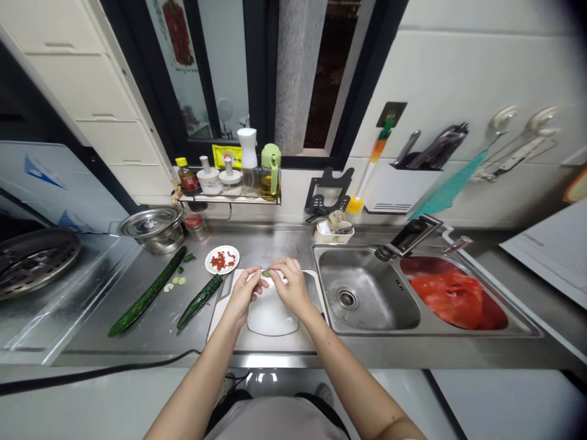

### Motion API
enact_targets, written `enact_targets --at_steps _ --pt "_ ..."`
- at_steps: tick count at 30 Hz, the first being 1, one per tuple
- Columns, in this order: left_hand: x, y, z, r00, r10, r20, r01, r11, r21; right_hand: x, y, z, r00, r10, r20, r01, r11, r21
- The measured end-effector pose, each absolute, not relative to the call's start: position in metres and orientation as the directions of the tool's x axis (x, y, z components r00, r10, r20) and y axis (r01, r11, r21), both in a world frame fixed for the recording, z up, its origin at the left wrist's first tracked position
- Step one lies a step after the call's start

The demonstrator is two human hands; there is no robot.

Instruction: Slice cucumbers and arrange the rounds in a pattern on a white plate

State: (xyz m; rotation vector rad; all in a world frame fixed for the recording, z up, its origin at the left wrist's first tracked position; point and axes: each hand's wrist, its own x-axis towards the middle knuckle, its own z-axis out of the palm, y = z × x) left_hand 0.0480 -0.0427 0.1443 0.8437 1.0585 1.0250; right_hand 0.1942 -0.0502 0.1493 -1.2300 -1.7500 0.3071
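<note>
My left hand (243, 292) and my right hand (290, 285) meet over a white plate (271, 318) that rests on a pale cutting board (229, 305). Both pinch a small green cucumber piece (266, 273) between their fingertips. A short cucumber (200, 300) lies just left of the board. A long cucumber (147, 292) lies further left, with a few cut slices (178, 282) beside it. A small white dish of red bits (222, 260) sits behind the board.
A steel sink (367, 299) lies to the right, with a red basin (456, 299) in its far half. A steel pot (153, 229) and a condiment shelf (229, 197) stand at the back. A black cable (101, 370) runs along the counter's front edge.
</note>
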Motion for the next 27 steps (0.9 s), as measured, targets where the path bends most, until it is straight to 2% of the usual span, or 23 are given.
enact_targets --at_steps 4,13,20,27 --pt "0.049 -0.038 0.147 0.172 0.936 -0.309 -0.295 0.348 0.89 0.196 -0.052 0.148 -0.092 0.84 0.534 0.615 0.47 -0.633" --pt "0.048 -0.03 0.143 0.111 0.952 -0.286 -0.238 0.305 0.922 0.2 -0.054 0.14 -0.112 0.855 0.507 0.629 0.456 -0.63" --pt "0.052 -0.031 0.137 0.059 0.983 -0.174 -0.255 0.184 0.949 0.198 -0.053 0.134 -0.08 0.896 0.437 0.575 0.4 -0.714" --pt "0.052 -0.031 0.133 0.054 0.986 -0.157 -0.258 0.166 0.952 0.196 -0.045 0.128 -0.066 0.926 0.373 0.515 0.351 -0.782"
